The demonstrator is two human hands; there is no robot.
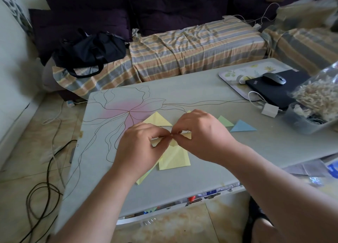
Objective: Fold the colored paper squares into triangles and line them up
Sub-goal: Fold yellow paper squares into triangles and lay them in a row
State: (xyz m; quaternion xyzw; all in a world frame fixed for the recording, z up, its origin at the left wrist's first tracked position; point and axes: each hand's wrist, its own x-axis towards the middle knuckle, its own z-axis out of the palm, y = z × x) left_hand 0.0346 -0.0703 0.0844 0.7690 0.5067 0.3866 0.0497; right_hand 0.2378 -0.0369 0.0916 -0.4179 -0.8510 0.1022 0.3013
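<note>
Over the middle of the grey table point(201, 94), my left hand point(140, 149) and my right hand point(201, 134) both pinch a pale yellow paper point(184, 135), fingertips meeting at its fold. Beneath them lies a stack of yellow paper squares point(175, 158), partly hidden by my hands. A folded yellow triangle point(157, 120) lies just beyond my hands. To the right lie a green triangle point(225, 121) and a blue triangle point(242, 126) side by side.
At the table's right end stand a floral tray point(230, 74), a black laptop point(274, 92) with a mouse point(274, 79), a white charger point(269, 110) and a plastic tub point(301, 122) under a bag. A striped sofa point(182, 48) with a black bag point(91, 48) is behind. Cables lie on the floor point(47, 169) at left.
</note>
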